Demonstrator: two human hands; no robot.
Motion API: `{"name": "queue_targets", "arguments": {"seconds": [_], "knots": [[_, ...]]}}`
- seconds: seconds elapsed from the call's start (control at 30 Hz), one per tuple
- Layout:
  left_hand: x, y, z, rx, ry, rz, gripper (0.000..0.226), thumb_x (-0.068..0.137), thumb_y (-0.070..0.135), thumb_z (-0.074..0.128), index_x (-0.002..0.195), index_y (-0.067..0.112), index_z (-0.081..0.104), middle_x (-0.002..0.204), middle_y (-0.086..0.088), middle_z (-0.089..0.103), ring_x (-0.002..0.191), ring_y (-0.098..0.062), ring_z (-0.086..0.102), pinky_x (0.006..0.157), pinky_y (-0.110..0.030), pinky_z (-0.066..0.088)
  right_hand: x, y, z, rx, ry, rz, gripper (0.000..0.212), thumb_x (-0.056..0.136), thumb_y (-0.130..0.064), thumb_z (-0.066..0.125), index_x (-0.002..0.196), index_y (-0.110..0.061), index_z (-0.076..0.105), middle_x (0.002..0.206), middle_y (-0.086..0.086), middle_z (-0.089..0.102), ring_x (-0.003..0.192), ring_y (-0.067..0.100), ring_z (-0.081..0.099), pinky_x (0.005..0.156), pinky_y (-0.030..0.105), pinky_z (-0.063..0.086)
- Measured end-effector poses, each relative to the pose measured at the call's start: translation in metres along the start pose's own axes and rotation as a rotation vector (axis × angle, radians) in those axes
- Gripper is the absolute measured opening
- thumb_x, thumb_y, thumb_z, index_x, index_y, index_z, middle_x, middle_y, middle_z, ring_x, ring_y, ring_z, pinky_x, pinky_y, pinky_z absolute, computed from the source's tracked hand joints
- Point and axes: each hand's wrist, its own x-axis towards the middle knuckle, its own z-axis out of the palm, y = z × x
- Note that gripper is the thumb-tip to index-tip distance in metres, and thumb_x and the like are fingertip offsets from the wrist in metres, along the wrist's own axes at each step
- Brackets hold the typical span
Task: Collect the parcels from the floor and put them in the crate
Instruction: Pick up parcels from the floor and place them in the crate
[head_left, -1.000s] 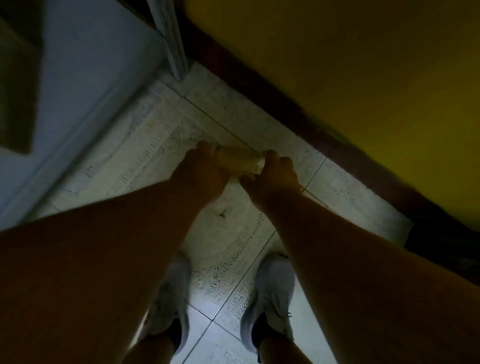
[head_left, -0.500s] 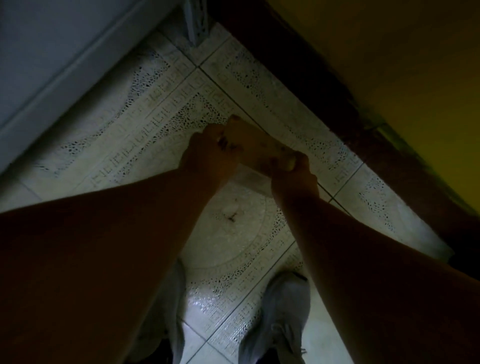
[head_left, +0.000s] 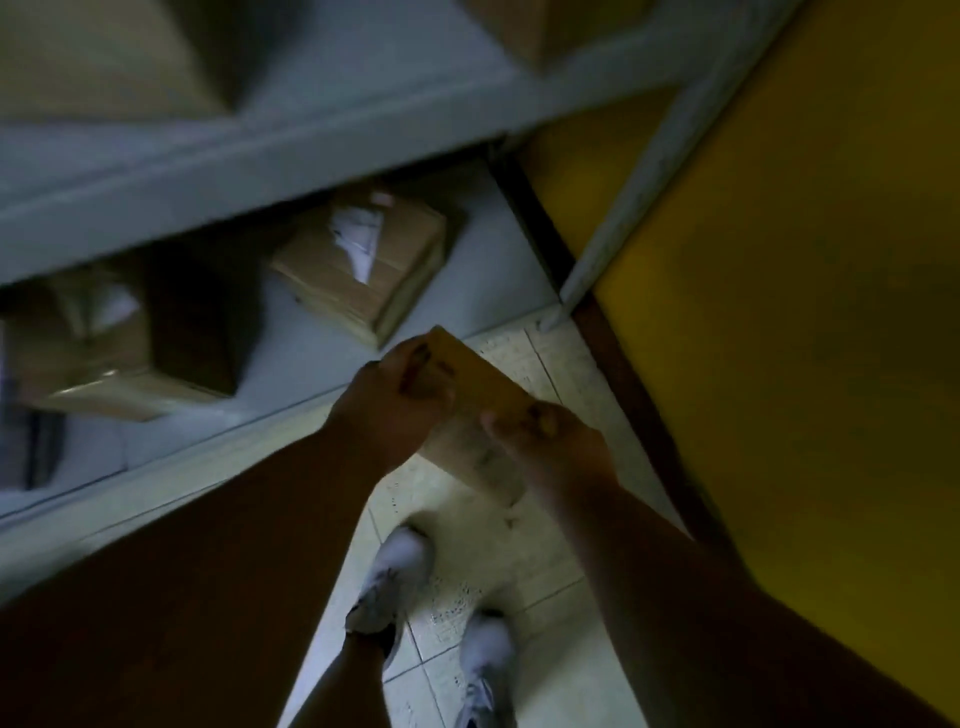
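Observation:
A small tan cardboard parcel (head_left: 480, 387) is held in the air above the tiled floor, between both hands. My left hand (head_left: 387, 402) grips its far left end with thumb on top. My right hand (head_left: 548, 441) grips its near right end. The parcel tilts, its far corner higher. No crate is in view.
A grey metal shelf rack (head_left: 311, 150) stands ahead and left; its bottom shelf holds two taped cardboard boxes (head_left: 363, 270) (head_left: 130, 343). A rack leg (head_left: 566, 306) meets the floor by a yellow wall (head_left: 779, 260) on the right. My white shoes (head_left: 389, 577) stand on the patterned tiles.
Both hands have lifted the parcel off the floor and my view has risen, so the rack's bottom shelf and its boxes have come into sight.

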Motion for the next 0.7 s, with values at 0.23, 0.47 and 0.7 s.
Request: {"name": "queue_targets", "arguments": {"seconds": [0.23,0.47,0.7], "knots": [[-0.168,0.014,-0.119,-0.26,0.365,-0.053,0.055,0.093,0.034,0.062,0.142,0.039,0.038,0.113,0.008,0.051,0.099,-0.012,0.051,0.086,-0.03,0.044,-0.125,-0.099,-0.01,-0.18,0.016,-0.498,0.069,0.066,-0.076,0.062,0.12,-0.033,0.061,0.114,0.0,0.062,0.099,0.016,0.063,0.084,0.034,0.057],[-0.297,-0.001,-0.189,-0.487,0.631,-0.199,0.036,0.09,0.037,0.066,0.121,0.025,0.052,0.1,0.011,0.062,0.098,-0.016,0.062,0.09,-0.039,0.052,-0.239,-0.158,0.021,-0.096,-0.008,-0.703,0.067,0.078,-0.053,0.076,0.132,-0.023,0.05,0.122,-0.001,0.065,0.11,0.02,0.063,0.088,0.029,0.05],[-0.394,-0.038,-0.249,-0.555,0.879,-0.237,0.028,0.095,0.052,0.053,0.11,0.031,0.064,0.092,0.014,0.066,0.086,-0.007,0.062,0.073,-0.023,0.042,-0.34,-0.192,0.079,-0.224,-0.067,-0.915,0.067,0.087,-0.058,0.063,0.141,-0.023,0.047,0.151,0.005,0.038,0.135,0.024,0.042,0.105,0.038,0.043]]}}
